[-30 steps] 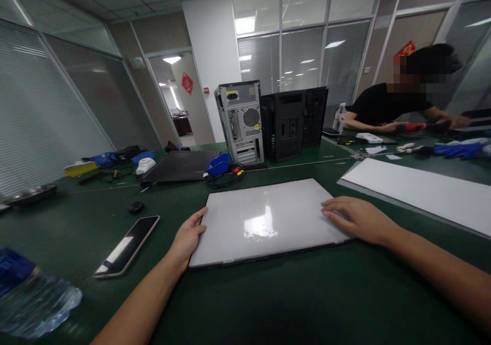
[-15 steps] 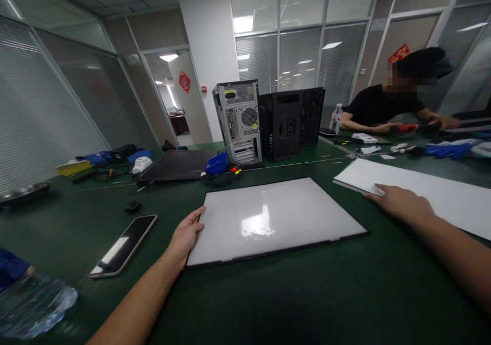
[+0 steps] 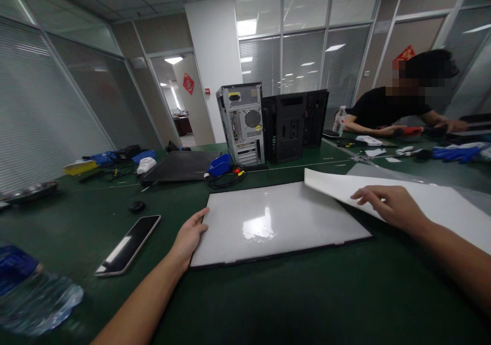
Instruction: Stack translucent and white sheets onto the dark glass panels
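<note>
The green counter (image 3: 268,304) carries everything, running under both forearms. Beyond the hands, at the far edge, stand a grey tower (image 3: 241,124) and a black tower (image 3: 294,125) side by side. To the right of the right hand's grip and partly under it lies a white sheet (image 3: 433,204); its near left corner is lifted off the counter and hangs over the right edge of the panel (image 3: 276,221). The panel, glossy and pale with a dark rim, lies flat between the two hands. Far left of the left hand's grip lies a dark flat board (image 3: 180,166), with a blue tool (image 3: 219,165) and black cable at its right corner. Near the left forearm, at the bottom left, lies a water bottle (image 3: 34,296). Just left of the left hand lies a phone (image 3: 128,244), face up.

The right hand (image 3: 387,207) pinches the sheet, fingers spread on top, thumb hidden beneath. The left hand (image 3: 188,238) rests against the panel's left edge, its grip loose, thumb touching the rim and fingers curled on the counter.

Beyond the right hand, a person in black (image 3: 387,110) leans over the far counter.
</note>
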Tool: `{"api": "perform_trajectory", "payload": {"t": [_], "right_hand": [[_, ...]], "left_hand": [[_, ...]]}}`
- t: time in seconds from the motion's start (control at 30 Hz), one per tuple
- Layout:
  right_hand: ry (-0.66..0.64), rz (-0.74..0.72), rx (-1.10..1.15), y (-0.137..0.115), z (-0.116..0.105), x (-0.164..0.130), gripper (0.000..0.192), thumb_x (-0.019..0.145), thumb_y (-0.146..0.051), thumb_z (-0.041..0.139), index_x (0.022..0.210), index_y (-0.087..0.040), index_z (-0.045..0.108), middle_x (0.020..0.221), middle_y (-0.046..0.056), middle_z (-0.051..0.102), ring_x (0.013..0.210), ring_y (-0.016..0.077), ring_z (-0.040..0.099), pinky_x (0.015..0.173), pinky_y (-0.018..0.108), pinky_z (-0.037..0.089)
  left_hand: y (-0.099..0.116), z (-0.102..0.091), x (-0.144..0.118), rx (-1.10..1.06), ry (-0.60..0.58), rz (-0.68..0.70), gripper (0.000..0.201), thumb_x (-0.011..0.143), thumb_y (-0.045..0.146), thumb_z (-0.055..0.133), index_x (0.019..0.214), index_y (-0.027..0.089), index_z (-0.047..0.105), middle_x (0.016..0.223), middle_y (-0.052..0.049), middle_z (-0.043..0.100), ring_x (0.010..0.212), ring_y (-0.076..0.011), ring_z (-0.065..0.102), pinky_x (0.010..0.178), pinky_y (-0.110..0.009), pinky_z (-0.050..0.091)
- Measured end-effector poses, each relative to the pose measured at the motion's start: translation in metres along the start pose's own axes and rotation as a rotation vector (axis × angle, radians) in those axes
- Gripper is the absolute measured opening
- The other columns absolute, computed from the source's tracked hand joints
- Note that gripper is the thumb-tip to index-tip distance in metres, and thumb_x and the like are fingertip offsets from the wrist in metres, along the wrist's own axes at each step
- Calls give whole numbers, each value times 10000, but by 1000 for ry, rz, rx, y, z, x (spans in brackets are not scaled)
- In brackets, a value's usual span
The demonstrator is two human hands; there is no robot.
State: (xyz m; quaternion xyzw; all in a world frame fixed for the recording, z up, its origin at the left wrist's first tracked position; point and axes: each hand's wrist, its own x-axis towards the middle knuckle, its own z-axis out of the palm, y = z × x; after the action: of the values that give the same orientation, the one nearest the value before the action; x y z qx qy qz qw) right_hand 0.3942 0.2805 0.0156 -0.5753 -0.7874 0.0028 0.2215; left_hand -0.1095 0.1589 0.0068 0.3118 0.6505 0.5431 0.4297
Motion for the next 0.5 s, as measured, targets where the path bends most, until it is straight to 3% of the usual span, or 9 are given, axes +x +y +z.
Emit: {"api": "perform_trajectory", "payload": {"t": [0.07, 0.2, 0.3, 0.4, 0.5], "right_hand": [[-18, -18, 96, -3, 2, -1, 635, 954, -598, 208, 1059, -206, 696, 1010, 59, 704, 898, 198, 635, 814, 291, 469], [-83, 118, -109, 2, 12, 2, 647, 911, -659, 267, 1153, -210, 665, 1196, 102, 643, 1023, 310, 598, 873, 445, 449], [-140, 115, -158, 5, 22, 2, 666, 890, -659, 321, 1143, -152, 670, 1249, 172, 599, 1124, 380, 540, 923, 521, 413], [-197, 60, -148, -2, 27, 1, 687, 905, -654, 281, 1211, -153, 640, 1299, 166, 569, 1172, 361, 520, 976, 504, 401], [-247, -40, -97, -10, 26, 2, 656, 924, -648, 252, 1386, -253, 499, 1413, 55, 494, 1258, 265, 475, 1051, 381, 380]], "left_hand": [[1, 1, -1, -3, -1, -5, 660, 732, 12, 538, 1369, 184, 521, 1261, -107, 637, 562, -99, 608, 517, -215, 482], [3, 2, -3, -8, -25, -31, 684, 750, 16, 515, 1408, 198, 467, 1207, -102, 666, 526, -107, 599, 507, -230, 487], [3, 2, -3, -31, -29, -28, 688, 742, 7, 514, 1405, 185, 468, 1251, -106, 644, 542, -111, 611, 507, -234, 490], [2, 1, -2, -37, -22, -19, 678, 737, 3, 514, 1391, 176, 485, 1271, -108, 631, 542, -104, 607, 506, -231, 487], [0, 1, -1, -27, -18, -9, 669, 736, 8, 525, 1381, 183, 499, 1274, -104, 629, 556, -103, 611, 507, -227, 484]]}}
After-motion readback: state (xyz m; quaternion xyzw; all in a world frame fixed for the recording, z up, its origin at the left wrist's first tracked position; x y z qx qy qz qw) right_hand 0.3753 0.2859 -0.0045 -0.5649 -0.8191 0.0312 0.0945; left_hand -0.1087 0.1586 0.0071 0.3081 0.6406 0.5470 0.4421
